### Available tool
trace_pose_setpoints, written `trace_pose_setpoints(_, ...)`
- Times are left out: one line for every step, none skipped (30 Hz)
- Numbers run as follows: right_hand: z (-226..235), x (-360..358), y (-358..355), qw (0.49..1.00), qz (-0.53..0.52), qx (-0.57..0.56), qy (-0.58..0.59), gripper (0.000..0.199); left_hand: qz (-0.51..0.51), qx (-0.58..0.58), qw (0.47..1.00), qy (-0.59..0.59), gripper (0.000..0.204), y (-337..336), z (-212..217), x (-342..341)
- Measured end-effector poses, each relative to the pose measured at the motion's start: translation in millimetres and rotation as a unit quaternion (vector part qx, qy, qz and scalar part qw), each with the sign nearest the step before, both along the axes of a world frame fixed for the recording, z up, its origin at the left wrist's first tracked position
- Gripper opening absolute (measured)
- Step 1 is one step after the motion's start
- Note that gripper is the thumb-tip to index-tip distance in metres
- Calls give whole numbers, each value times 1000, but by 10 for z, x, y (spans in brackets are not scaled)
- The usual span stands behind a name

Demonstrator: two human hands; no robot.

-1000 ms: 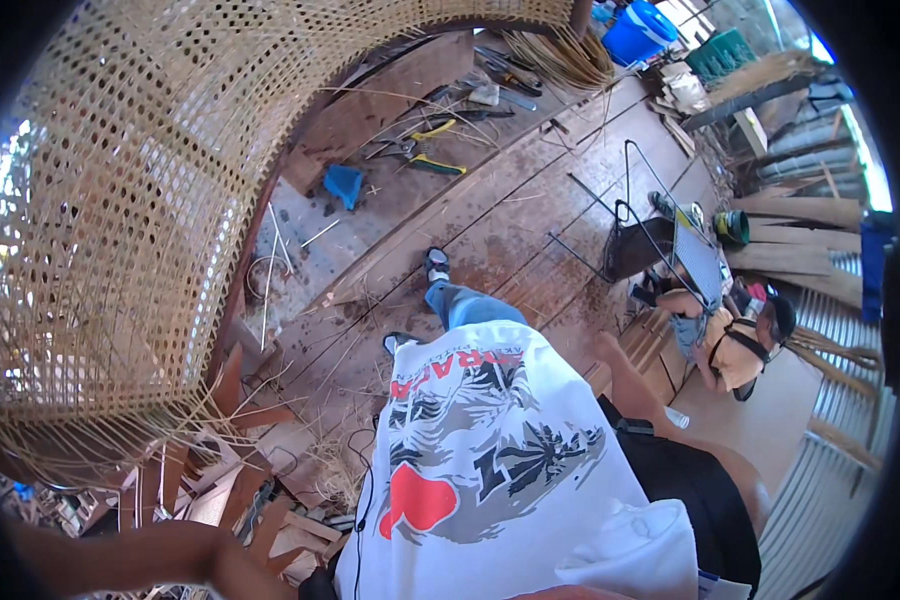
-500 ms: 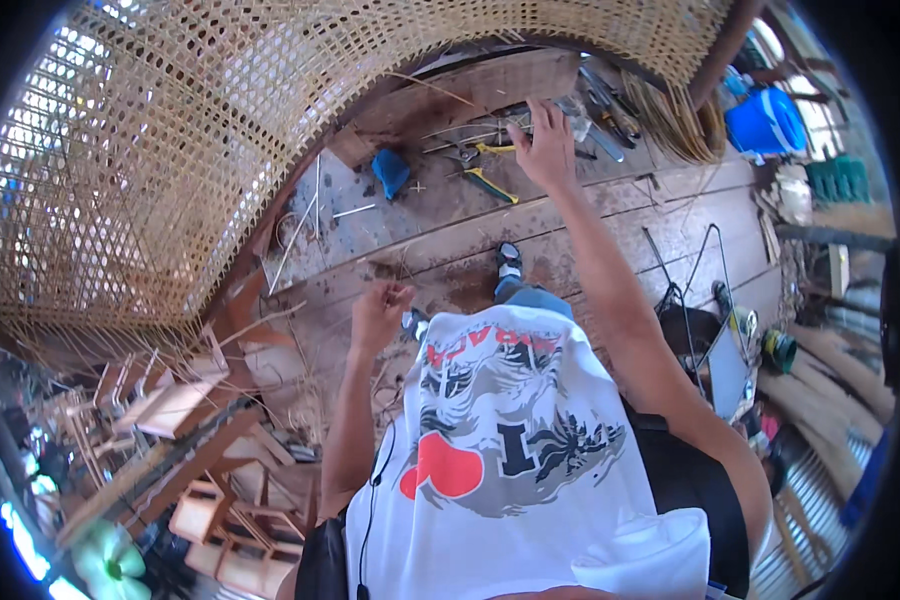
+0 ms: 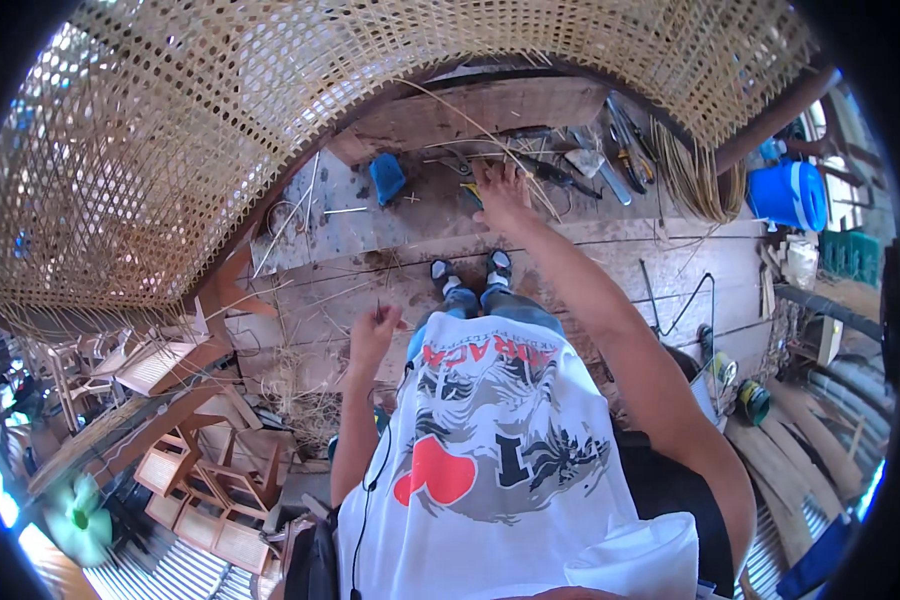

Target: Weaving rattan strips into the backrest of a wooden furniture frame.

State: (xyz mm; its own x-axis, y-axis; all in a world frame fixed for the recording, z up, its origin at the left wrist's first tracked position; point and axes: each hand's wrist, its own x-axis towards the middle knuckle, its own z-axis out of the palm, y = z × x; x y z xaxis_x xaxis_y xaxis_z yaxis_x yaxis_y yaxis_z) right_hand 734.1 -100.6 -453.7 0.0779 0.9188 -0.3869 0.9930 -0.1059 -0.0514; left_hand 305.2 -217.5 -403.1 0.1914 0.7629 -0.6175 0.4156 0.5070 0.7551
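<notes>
My right hand [image 3: 504,198] is over the yellow-handled pliers [image 3: 472,190] on the wooden floor boards, its fingers spread and covering most of the handles. Whether the fingertips touch the pliers is hard to make out. My left hand [image 3: 372,338] hovers in front of my left side with its fingers curled in. Something small and dark shows at its fingertips, too small to name. A blue lump, perhaps cloth or sponge [image 3: 387,179], lies left of the pliers. Above everything arches a woven cane panel [image 3: 200,130] on a dark curved frame, with loose strands at its edge.
Several hand tools, among them a long blade-like tool [image 3: 615,184], lie right of my right hand. Beyond them are a bundle of cane strands [image 3: 692,178] and a blue bucket [image 3: 788,196]. Small wooden chair frames [image 3: 210,465] pile up at lower left. A thick wooden plank [image 3: 470,115] stands behind the pliers.
My right hand has moved left and nearer to me, down over the pliers' handles. My left hand stays curled near my side. The view has shifted slightly.
</notes>
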Motion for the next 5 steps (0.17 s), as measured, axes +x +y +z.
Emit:
trace_pose_setpoints(-24,184,2,1000,13,4,0,125,-23,15,1000,13,38,180,-1,181)
trace_pose_setpoints(40,267,77,1000,21,8,-7,125,-37,34,998,31,38,432,-13,312)
trace_pose_setpoints(131,147,109,999,12,-5,42,119,-29,52,998,-7,37,602,-87,226)
trace_pose_setpoints(236,86,123,996,9,-18,87,114,-15,73,996,-47,37,770,-195,221)
trace_pose_setpoints(277,99,124,997,16,-21,77,114,-32,97,994,-49,36,1007,-204,395)
